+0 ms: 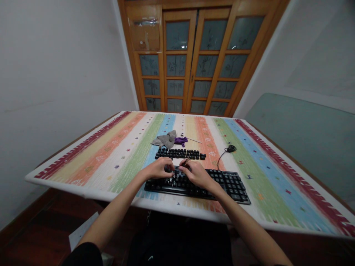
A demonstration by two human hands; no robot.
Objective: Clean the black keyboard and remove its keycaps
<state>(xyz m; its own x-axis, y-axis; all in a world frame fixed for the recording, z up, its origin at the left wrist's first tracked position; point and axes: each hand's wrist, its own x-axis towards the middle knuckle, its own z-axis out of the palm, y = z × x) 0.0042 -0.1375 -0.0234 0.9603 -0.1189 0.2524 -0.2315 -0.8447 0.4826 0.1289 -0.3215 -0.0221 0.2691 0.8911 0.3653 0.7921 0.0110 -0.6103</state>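
Note:
A black keyboard (231, 186) lies near the table's front edge, and several switches stand bare in its upper left part. My left hand (160, 168) is over that part with fingers curled and thumb close to the forefinger; a dark bit shows there, too small to name. Beside it, my right hand (196, 173) has its thumb and fingers pinched together just above the keys, round something small and dark that I cannot make out. Loose black keycaps (181, 153) are laid out in rows just behind the keyboard.
Behind the keycaps lie a crumpled grey cloth (166, 140) and a purple cloth-like item (181, 140) with a thin rod beside it. A bundled black cable (230, 148) rests to the right. Striped cloth (111, 147) covers the table.

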